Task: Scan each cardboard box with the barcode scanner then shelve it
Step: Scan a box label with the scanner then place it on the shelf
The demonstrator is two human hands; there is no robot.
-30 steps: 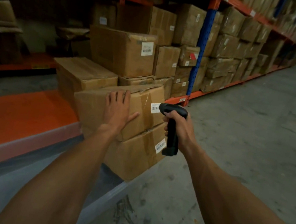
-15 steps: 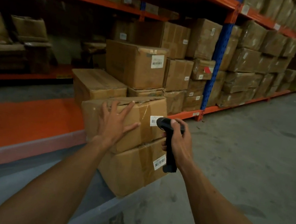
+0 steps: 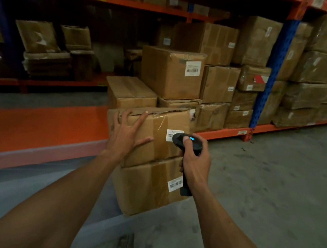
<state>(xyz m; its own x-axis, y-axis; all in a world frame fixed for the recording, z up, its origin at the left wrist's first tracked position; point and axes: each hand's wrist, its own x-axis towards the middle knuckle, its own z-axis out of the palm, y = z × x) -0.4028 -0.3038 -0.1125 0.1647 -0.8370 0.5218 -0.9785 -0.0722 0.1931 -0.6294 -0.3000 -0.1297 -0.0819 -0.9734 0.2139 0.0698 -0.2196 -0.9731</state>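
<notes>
Head view: two brown cardboard boxes stacked at frame centre, at the front edge of the orange shelf deck (image 3: 30, 125). Top box (image 3: 162, 136) is creased corrugated board, a shiny clear tape strip running over its front, torn flap edge along the top; a white barcode label (image 3: 172, 134) sits on its right side. Lower box (image 3: 144, 187) has the same taped seam, its own white label (image 3: 174, 184) lower right, and it overhangs the shelf edge. Left hand (image 3: 128, 137) lies flat on the top box front, fingers straight and spread, fingertips at the top edge. Right hand (image 3: 195, 160) is wrapped round the handle of the black plastic barcode scanner (image 3: 187, 141), thumb on top of the rounded head beside a lit blue dot; the scanner nose is just beside the top box label and covers its right end. Behind, more taped boxes stacked at centre and right, the nearest large one (image 3: 172, 74) with a white barcode label. Blue perforated upright (image 3: 272, 72) right of centre. Dim flattened cartons upper left. Scuffed grey concrete floor (image 3: 275, 193) lower right.
</notes>
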